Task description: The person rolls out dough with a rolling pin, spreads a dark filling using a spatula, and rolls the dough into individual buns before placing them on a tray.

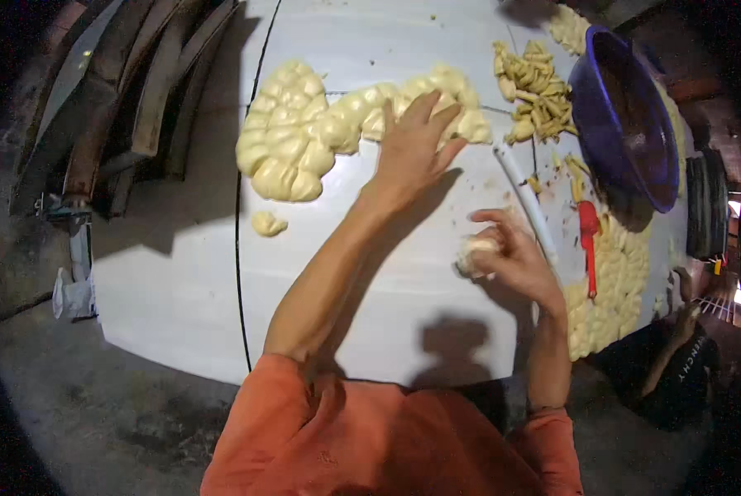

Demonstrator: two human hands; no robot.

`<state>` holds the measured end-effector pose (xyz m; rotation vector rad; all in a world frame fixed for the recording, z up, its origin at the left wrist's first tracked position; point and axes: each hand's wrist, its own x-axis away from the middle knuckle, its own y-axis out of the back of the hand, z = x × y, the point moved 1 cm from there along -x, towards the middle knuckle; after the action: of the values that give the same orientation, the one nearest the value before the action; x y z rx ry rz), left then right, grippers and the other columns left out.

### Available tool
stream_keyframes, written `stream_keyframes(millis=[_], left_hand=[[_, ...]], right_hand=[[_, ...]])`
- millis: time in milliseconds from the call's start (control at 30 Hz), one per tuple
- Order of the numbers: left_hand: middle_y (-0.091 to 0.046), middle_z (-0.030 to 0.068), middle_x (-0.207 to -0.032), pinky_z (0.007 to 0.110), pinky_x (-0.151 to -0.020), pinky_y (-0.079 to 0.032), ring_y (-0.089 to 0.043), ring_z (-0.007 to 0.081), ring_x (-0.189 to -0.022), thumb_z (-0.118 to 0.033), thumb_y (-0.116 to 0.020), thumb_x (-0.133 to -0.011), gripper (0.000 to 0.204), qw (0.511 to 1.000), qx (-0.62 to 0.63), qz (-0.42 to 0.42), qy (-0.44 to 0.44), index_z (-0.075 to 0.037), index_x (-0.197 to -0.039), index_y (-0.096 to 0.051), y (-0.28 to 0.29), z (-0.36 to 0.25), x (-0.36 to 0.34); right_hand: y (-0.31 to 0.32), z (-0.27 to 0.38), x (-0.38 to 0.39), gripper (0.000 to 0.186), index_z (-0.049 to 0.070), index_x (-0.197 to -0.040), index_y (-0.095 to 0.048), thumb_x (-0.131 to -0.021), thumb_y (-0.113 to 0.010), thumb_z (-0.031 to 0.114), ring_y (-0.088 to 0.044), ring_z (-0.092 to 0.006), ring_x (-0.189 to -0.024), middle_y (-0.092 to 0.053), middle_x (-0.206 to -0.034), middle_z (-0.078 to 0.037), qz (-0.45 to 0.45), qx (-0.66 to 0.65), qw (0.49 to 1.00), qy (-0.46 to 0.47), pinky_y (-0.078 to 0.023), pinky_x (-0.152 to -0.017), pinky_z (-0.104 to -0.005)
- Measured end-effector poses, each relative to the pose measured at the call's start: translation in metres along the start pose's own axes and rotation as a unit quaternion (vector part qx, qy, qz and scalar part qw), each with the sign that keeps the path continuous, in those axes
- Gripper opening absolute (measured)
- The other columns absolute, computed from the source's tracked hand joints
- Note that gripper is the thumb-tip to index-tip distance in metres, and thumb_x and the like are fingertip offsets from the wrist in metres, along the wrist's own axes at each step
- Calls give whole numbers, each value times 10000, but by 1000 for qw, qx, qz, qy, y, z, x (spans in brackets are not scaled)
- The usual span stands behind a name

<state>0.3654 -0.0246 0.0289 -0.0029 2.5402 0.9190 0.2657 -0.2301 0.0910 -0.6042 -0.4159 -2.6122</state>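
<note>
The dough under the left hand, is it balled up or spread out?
Spread out: the dough lies in a wide, lumpy patch across the white table.

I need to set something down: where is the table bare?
Bare: the table left of the black line, toward its near corner; between both forearms, partly shadowed. Crowded: right side (purple basin, red tool, dough pieces); far middle (dough mass, left hand).

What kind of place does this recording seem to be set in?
Probably a small food workshop, perhaps a bakery: pale, dough-like lumps are clustered on a broad white table, with a heap of short yellowish pieces beside a large purple basin.
</note>
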Motion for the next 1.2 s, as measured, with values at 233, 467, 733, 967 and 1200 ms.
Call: stream_keyframes(millis=[233, 467, 733, 967, 1200], left_hand=[[-702, 200, -1206, 428, -944, -521, -681, 355, -1052, -183, -698, -956, 304, 984, 74, -8, 161, 0, -1200, -689, 87, -11, 143], [-719, 154, -1201, 579, -1129, -369, -660, 318, -1164, -191, -687, -950, 274, 987, -97, 17, 128, -46, -1181, -700, 114, -47, 246], [-696, 128, -1256, 597, -1129, -355, -660, 305, -1145, -187, -699, -942, 291, 989, -44, -18, 143, -58, -1203, -698, 115, -72, 245], [-557, 170, -1444, 662, -1159, -278, -525, 319, -1342, -239, -657, -954, 489, 982, -130, 120, 60, -37, -1391, -568, 97, -92, 250], [-294, 174, -1664, 761, -1168, -82, -259, 333, -1549, -528, -480, -1026, 778, 933, -253, 241, 91, -33, -1593, -285, 75, -84, 260]], right_hand=[[-120, -36, 9, 423, 72, -1334, -598, -936, -700, 173, -698, -201, -1017, -704, -1143, -108, 138, -122, 983, -14, -559, -880, -331], [-151, -40, 22, 181, 106, -1096, -677, -953, -678, 217, -667, -273, -990, -691, -1081, -53, -198, 359, 876, 254, -570, -770, -410], [-145, -33, 25, 294, -3, -1147, -668, -968, -666, 230, -714, -192, -744, -713, -816, -150, -41, -33, 997, 53, -552, -687, -349], [-146, -43, 49, 477, 3, -1342, -604, -1017, -602, 353, -643, -376, -1164, -601, -1369, -216, -165, 321, 901, 242, -529, -925, -449], [-142, -103, 72, 931, 50, -1587, -333, -939, -485, 701, -241, -313, -1558, -278, -1673, -157, -62, 489, 837, 238, -54, -1200, -718]])
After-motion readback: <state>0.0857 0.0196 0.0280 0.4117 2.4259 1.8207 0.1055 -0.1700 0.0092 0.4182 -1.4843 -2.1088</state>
